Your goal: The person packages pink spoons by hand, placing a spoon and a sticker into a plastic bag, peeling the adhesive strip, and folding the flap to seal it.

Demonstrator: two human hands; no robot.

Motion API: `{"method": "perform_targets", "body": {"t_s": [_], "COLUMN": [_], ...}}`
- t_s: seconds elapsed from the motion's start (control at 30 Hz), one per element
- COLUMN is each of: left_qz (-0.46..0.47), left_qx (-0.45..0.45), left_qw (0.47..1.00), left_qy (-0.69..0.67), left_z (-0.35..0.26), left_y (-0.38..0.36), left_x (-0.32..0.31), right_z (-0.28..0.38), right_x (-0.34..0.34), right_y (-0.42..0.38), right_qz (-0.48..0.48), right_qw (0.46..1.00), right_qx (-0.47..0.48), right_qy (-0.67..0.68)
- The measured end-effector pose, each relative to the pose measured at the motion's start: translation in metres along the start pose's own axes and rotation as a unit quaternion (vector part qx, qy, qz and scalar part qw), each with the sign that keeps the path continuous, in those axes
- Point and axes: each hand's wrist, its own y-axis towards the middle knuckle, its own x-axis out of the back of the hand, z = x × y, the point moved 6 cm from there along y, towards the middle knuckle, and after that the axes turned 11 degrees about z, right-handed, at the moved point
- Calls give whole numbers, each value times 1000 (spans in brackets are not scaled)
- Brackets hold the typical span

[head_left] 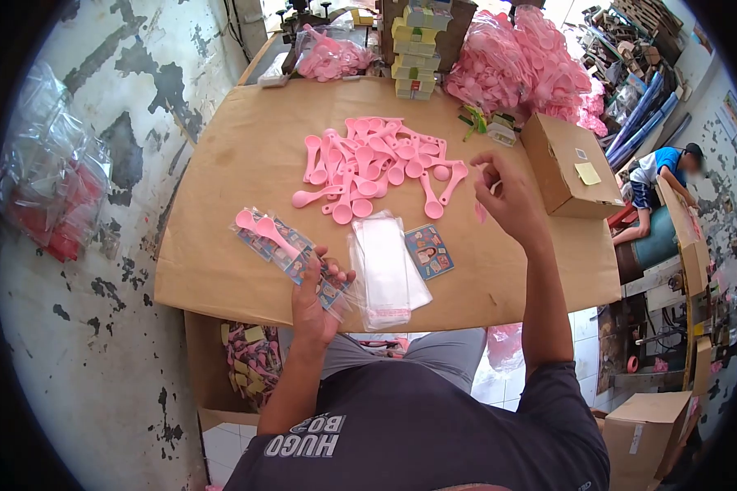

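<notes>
My left hand (318, 299) is wrapped round a clear plastic packet with a blue printed card (301, 263); pink spoons (266, 227) lie on its upper part. To the right, my right hand (499, 192) is raised over the table, its fingers curled; a small pink piece (480, 213) shows just below them. A loose pile of pink measuring spoons (377, 155) spreads across the middle of the table. Nearer to me lies a stack of clear plastic bags (382, 274), with a blue printed card (428, 252) at its right side.
On the brown-covered table (237, 139), a cardboard box (565, 168) stands at the right. Bagged pink spoons (520, 61) and stacked card bundles (416, 53) are at the back. An open box of packets (254, 360) sits below left. Another person (663, 176) is at far right.
</notes>
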Motion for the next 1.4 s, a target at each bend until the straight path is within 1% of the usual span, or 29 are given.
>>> {"method": "perform_targets", "body": {"t_s": [0.03,0.1,0.13,0.2,0.23,0.3,0.33,0.37,0.4,0.43,0.5,0.6,0.73,0.8,1.0,1.03,1.1,1.13,1.2,1.23,1.3,1.33,1.4], "left_qz": [7,14,17,19,19,21,7,-7,-6,-6,-5,-3,-1,2,-5,-1,-7,-8,-13,-4,6,7,4], "left_qx": [0,-1,2,6,9,11,14,18,19,19,20,22,22,20,25,21,30,26,33,28,22,19,16], "left_qw": [1000,1000,1000,1000,1000,1000,1000,1000,1000,1000,1000,1000,1000,1000,1000,1000,999,1000,999,1000,1000,1000,1000], "left_qy": [0,-1,-2,-3,-8,-12,-3,6,6,4,4,6,6,3,8,9,9,14,19,13,6,7,9], "left_z": [0,0,0,0,0,0,-1,-1,0,0,0,0,1,0,1,0,2,2,3,2,2,2,1], "left_y": [0,0,0,0,-1,0,-1,-1,-1,-1,0,0,0,0,0,1,-1,0,-2,-2,0,0,0], "left_x": [0,1,1,1,1,-3,-6,-6,-6,-6,-7,-7,-4,-4,-5,-4,-2,-1,2,1,-1,-1,0], "right_z": [1,-3,-12,-42,-44,-55,-58,-63,-68,-70,-77,-80,-80,-76,-85,-76,-67,-72,-80,-88,-86,-81,-64], "right_x": [0,4,1,-6,-6,-7,-9,-9,-10,-13,-17,-23,-28,-28,-32,-30,-38,-40,-55,-61,-47,-46,-30], "right_y": [-5,-17,-23,-35,-43,-61,-69,-78,-86,-92,-105,-113,-116,-115,-123,-123,-124,-128,-129,-134,-137,-136,-142], "right_qz": [-2,-36,-37,-81,-82,-120,-121,-145,-170,-171,-191,-198,-211,-234,-256,-255,-235,-236,-183,-187,-276,-277,-377], "right_qw": [1000,998,998,965,965,956,956,953,949,949,940,944,942,926,906,905,841,838,803,801,873,872,873], "right_qx": [3,-9,-9,22,23,-42,-41,-61,-81,-81,-122,-137,-132,-112,-101,-108,-174,-189,-159,-167,-92,-95,-58], "right_qy": [-1,59,59,250,249,265,264,259,253,253,253,224,223,274,322,322,456,455,544,544,392,392,304]}}
